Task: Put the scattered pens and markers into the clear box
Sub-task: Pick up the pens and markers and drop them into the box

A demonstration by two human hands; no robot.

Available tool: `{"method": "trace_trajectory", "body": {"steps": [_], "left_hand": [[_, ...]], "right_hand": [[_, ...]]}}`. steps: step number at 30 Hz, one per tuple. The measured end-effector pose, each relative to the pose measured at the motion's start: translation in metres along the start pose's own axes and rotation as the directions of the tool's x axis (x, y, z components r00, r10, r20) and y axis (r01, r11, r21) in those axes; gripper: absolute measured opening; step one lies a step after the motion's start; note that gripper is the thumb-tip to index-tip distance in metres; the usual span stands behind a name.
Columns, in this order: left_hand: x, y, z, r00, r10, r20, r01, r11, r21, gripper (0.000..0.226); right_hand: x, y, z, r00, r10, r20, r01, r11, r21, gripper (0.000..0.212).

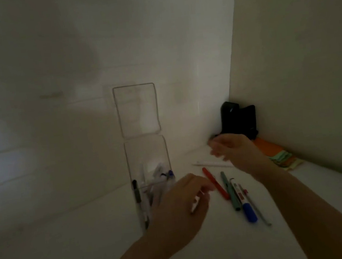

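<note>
A: What are the fingers doing?

B: The left hand [181, 211] pinches a white marker [195, 204] beside the clear box [149, 170], whose lid stands raised. The right hand [232, 154] hovers above the table's far right corner, fingers loosely curled, empty.

A: And the pens?

B: Several are boxed. A red pen [214, 183], green pen [229, 190], blue-capped marker [245, 204] and white pen [212, 164] lie right of it. The marker probably drops in best tip-first, lengthwise.

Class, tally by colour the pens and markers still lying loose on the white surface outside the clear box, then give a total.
Red: 1, red pen
Green: 1, green pen
White with blue cap: 1, blue-capped marker
Grey: 1, thin grey pen
White: 1, white pen
Total: 5
</note>
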State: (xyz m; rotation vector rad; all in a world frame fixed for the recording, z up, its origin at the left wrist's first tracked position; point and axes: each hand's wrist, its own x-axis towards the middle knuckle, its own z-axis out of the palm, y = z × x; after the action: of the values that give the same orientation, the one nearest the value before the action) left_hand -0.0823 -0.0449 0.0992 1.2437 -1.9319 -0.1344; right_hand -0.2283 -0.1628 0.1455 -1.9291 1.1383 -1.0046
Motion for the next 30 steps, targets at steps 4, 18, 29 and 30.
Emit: {"method": "trace_trajectory", "body": {"steps": [4,18,29,30], "left_hand": [[0.025,-0.016,0.059,0.94,-0.27,0.207,0.261,0.963,0.068,0.021],[0.103,-0.064,0.159,0.69,-0.673,0.265,0.565,0.73,0.383,0.075],[0.073,-0.053,0.125,0.751,-0.601,0.274,0.628,0.778,-0.013,0.043],[0.069,-0.045,0.115,0.776,-0.554,0.303,0.615,0.771,-0.165,0.043]], "right_hand": [[-0.01,0.077,-0.027,0.938,0.342,-0.048,-0.33,0.846,-0.419,0.028],[-0.035,0.124,-0.003,0.867,0.497,0.025,-0.327,0.606,-0.725,0.042],[-0.037,0.14,-0.007,0.894,0.434,-0.109,-0.402,0.67,-0.625,0.03],[-0.037,0.14,-0.009,0.892,0.44,-0.106,-0.408,0.68,-0.61,0.029]]}}
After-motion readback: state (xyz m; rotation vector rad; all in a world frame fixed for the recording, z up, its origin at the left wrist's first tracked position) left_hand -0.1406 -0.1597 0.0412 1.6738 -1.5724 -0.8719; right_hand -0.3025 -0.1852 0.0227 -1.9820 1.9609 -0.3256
